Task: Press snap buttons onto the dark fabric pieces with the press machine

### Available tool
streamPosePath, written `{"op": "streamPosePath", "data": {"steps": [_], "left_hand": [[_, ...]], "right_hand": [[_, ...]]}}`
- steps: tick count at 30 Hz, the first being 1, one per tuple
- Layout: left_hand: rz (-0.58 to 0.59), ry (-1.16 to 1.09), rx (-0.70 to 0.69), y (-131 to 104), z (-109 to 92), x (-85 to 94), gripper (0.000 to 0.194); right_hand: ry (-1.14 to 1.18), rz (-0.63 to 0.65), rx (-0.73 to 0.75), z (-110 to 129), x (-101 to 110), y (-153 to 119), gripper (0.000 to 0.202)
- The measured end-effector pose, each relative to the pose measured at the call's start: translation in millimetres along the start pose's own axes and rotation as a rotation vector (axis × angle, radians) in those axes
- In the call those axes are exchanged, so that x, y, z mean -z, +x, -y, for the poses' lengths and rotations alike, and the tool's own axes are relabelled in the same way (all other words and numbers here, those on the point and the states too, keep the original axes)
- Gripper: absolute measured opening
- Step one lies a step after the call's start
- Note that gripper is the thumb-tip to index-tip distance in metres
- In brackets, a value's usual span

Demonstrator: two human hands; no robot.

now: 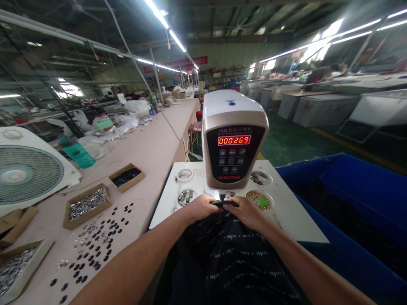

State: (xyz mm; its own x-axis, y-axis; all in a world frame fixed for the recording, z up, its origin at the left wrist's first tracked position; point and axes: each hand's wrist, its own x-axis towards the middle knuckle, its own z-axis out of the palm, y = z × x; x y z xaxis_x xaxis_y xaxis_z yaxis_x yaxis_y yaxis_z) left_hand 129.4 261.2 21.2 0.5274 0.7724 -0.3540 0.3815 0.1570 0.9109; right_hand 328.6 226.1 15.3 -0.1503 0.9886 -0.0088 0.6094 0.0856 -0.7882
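Both hands meet at the head of a white and gold button-fastening machine [235, 114] whose red display reads 000269. My left hand [203, 206] is closed on a dark edge of black printed fabric [225, 250], thumb on top. From the other side my right hand [247, 212] pinches the same edge. That edge lies under the machine's small metal tip [222, 196], and whether they touch I cannot tell. The rest of the cloth hangs down toward me, with rows of small white lettering. My fingertips beneath the edge are hidden.
Round wells with metal parts [186, 198] and brass pieces [254, 199] are set in the white machine table [295, 220]. Boxes of fasteners [87, 204], loose black caps [92, 250] and a fan [28, 169] occupy the left bench. A blue bin [337, 169] stands right.
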Motion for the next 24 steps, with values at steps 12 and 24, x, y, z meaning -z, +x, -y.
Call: {"op": "streamPosePath", "data": {"steps": [12,24], "left_hand": [[-0.011,0.016,-0.022,20.2,7.7,10.7,0.024],[-0.018,-0.097,0.101,20.3,9.4,9.2,0.036]], "right_hand": [[0.049,0.028,0.006,-3.7,1.3,21.7,0.023],[0.015,-0.021,-0.044,-6.8,-2.8,23.1,0.019]]}}
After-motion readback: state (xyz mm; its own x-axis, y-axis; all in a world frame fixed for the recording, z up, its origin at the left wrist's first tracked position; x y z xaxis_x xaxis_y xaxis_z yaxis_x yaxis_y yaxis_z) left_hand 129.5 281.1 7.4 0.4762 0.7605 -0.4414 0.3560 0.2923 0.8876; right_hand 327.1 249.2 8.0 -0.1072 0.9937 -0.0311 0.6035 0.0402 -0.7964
